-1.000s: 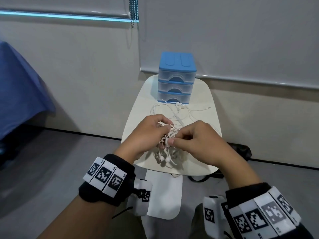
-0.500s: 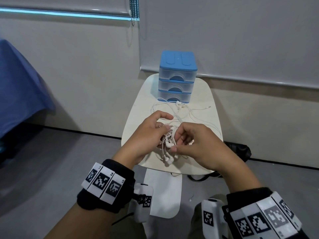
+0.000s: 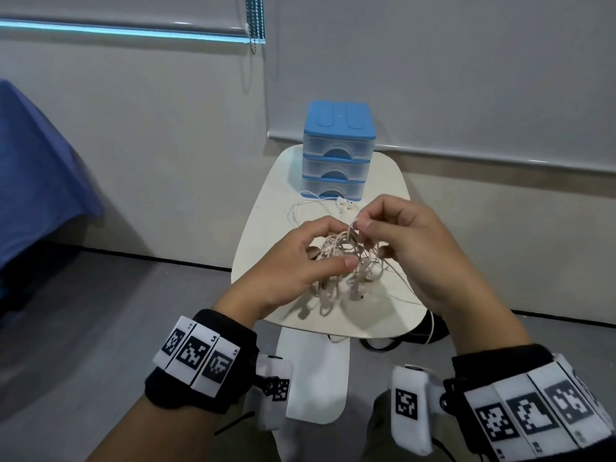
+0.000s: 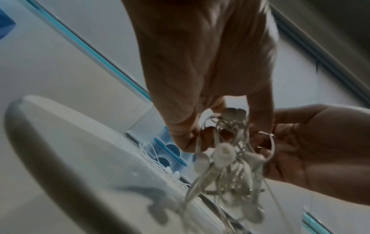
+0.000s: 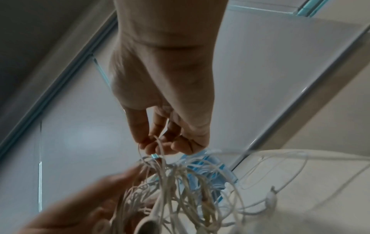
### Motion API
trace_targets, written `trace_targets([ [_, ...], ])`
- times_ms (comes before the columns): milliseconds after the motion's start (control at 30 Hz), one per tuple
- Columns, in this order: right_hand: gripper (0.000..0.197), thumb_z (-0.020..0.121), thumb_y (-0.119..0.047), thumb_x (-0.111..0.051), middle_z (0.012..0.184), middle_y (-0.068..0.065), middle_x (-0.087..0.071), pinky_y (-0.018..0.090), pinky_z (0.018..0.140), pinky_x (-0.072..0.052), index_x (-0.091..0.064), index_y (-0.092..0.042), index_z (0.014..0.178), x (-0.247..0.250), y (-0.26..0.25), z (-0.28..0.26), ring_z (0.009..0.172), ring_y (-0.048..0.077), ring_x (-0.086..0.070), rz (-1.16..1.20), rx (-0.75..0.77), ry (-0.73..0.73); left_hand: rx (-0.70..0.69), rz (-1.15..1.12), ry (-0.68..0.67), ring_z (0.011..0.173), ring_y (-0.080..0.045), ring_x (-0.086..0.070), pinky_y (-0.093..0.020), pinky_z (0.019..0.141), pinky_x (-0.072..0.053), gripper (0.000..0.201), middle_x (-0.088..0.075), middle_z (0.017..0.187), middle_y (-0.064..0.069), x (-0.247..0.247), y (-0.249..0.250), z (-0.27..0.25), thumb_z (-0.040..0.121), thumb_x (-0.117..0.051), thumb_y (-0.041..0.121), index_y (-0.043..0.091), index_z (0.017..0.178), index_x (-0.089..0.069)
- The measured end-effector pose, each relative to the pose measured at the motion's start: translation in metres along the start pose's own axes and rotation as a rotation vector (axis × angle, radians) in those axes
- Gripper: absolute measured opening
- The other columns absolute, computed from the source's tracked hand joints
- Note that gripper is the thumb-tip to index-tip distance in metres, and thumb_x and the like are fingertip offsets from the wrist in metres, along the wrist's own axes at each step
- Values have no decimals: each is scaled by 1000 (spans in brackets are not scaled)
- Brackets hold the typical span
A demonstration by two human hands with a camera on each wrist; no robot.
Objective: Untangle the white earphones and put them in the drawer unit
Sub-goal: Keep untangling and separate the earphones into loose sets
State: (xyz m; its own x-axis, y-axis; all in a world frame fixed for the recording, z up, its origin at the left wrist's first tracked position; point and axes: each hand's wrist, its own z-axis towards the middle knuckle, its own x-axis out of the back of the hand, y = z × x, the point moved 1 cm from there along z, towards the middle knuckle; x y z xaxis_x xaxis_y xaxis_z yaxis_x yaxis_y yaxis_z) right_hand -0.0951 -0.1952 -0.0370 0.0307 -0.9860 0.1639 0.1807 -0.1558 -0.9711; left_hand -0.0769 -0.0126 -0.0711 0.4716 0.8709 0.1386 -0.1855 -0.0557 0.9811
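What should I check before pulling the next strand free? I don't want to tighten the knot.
1. Left hand holds the white earphones bundle: ok.
2. Right hand pinches a single strand at the top: ok.
3. Bundle lifted off the table: ok, earbuds dangle in the left wrist view.
4. Pinched strand runs free of other loops: cannot tell, the wires overlap.
5. Separate earphones lying by the drawer unit stay clear of the bundle: cannot tell.
6. A drawer open to receive them: not ok, all three look closed.

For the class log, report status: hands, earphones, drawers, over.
Left hand holds the earphones; right hand pinches one loop. Still knotted, above the table. Drawer unit shut.
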Motion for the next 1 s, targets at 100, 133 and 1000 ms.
trace_targets([
  [100,13,89,-15,-64,81,2,-68,31,71,-39,-63,-21,78,1,-11,4,77,12,-58,105,35,43,-1,90,4,70,1,-59,-11,66,-44,8,-67,87,15,0,1,4,95,-72,8,10,99,-65],
  [133,13,90,-14,-63,85,4,-69,33,73,-40,-61,-21,78,1,-15,5,80,14,-60,156,50,47,1,123,-5,68,2,-58,-10,64,-42,7,-65,82,18,1,3,4,95,-72,8,10,94,-65],
  [1000,36,101,-26,-59,51,-1,-30,24,44,-31,-41,-17,70,12,-32,8,40,14,-24,301,-21,107,13,336,152,59,-9,-48,-17,55,-38,13,-59,78,7,14,5,15,101,-64,22,18,90,-65],
])
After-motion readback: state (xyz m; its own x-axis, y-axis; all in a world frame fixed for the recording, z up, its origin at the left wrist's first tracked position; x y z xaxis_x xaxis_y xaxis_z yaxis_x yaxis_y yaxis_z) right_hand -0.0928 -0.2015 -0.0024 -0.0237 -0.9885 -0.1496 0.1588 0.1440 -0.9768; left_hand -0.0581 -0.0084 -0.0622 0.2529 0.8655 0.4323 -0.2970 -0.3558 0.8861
